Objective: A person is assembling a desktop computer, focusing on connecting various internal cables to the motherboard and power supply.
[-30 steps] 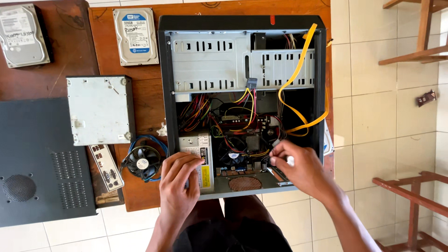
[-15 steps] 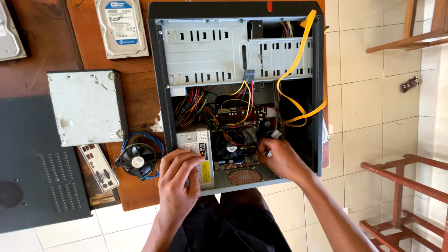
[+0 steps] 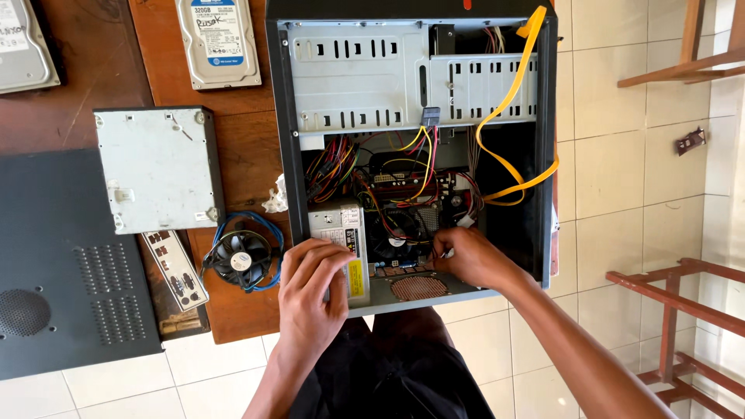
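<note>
An open dark computer case [image 3: 283, 116] lies on its side on a wooden table [image 3: 155, 70], showing bundled coloured wires [image 3: 334, 167] and a black cooling fan [image 3: 396, 233] on the board. My left hand [image 3: 310, 291] lies over the grey power supply box [image 3: 341, 229] with the yellow label, fingers wrapped on its near end. My right hand [image 3: 473, 260] reaches inside the case just right of the fan, fingers curled down at the board's near edge. A small pale tip shows at its fingertips; what it is cannot be told.
Left of the case lie a loose fan with a blue cable [image 3: 240, 260], a silver port plate [image 3: 174, 268], a grey metal drive box [image 3: 159, 167], two hard drives [image 3: 217, 39] and a dark side panel [image 3: 62, 264]. A yellow ribbon cable [image 3: 512, 116] loops inside. Wooden frames [image 3: 675, 302] stand on the tiled floor at right.
My right hand has moved left and deeper into the case, toward the fan. My left hand stays on the power supply. The view has shifted, so the case sits more central.
</note>
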